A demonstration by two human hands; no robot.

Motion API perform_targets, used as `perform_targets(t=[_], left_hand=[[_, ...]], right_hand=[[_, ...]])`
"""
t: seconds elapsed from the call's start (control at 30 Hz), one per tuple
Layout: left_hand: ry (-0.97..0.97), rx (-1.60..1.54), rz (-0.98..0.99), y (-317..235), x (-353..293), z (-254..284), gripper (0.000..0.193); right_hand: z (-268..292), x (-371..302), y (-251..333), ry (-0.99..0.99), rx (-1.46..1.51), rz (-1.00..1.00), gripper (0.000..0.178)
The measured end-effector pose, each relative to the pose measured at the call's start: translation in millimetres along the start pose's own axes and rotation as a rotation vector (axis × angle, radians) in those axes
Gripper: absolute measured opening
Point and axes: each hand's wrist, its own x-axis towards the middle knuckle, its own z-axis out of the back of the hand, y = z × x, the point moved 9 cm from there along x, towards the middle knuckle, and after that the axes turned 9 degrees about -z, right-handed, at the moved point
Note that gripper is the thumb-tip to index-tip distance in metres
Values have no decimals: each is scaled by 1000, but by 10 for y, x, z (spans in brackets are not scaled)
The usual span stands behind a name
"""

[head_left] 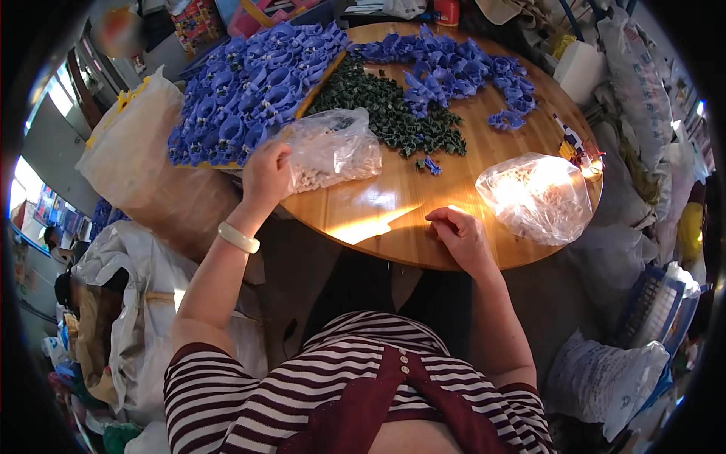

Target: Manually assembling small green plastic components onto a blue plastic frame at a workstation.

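Note:
My left hand (266, 175) is closed at the left edge of a clear plastic bag (333, 136), gripping its film. Small pale pieces lie inside that bag. On the table's near edge rests my right hand (460, 236), its fingers curled together; whether anything small is between them is hidden. A second clear bag (535, 198) of small pale pieces sits to its right, in bright sun. Beyond the hands spreads a heap of small dark green plastic parts (401, 113). One small blue piece (432, 166) lies at the heap's near edge.
A tray packed with blue-purple cup-shaped plastic parts (257, 83) stands at the left. More such loose parts (461, 68) lie at the back of the round wooden table (363, 219). Large sacks (136, 159) flank the left side; a blue basket (643, 310) is at the right.

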Motion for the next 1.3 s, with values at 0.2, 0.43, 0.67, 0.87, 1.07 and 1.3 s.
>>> perform_targets(t=[0.2, 0.43, 0.67, 0.87, 1.07, 1.3], left_hand=[[-6, 102, -372, -878, -291, -43, 31], [119, -24, -342, -993, -433, -422, 38], [-28, -166, -431, -1076, -428, -512, 22], [0, -217, -372, -1020, -411, -557, 23], [7, -246, -355, -987, -395, -552, 22], [22, -312, -338, -1026, -265, -514, 23]], right_hand=[[37, 15, 26, 5, -16, 5, 13], [31, 23, 48, 4, -46, -2, 14], [184, 720, 126, -53, -355, 154, 16], [156, 1472, 287, -193, -655, 353, 26], [-48, 1518, 160, -81, -939, 365, 24], [264, 1476, 213, 42, -853, 249, 14]])
